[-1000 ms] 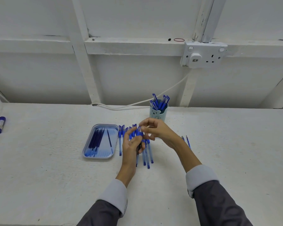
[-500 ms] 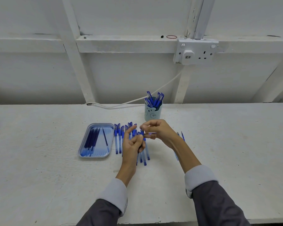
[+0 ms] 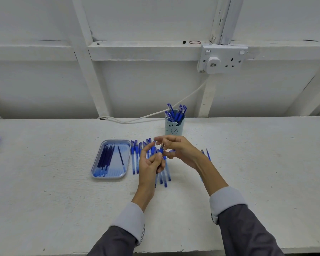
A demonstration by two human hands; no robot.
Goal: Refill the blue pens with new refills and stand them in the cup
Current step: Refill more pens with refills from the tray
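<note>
A blue pen (image 3: 161, 150) is pinched upright in the grip of the left hand (image 3: 149, 164), fingers curled. A small blue piece (image 3: 172, 151) is pinched by the right hand (image 3: 182, 150), just beside that grip. The cup (image 3: 174, 127) stands behind it, and loose pens (image 3: 135, 157) lie below on the counter (image 3: 63, 200).

left grip (image 3: 150, 165) holds a blue pen (image 3: 161, 150) upright; right grip (image 3: 181, 150) pinches a small blue piece (image 3: 172, 151) beside its tip. cup (image 3: 174, 127) just beyond, tray (image 3: 110, 140) left.
</note>
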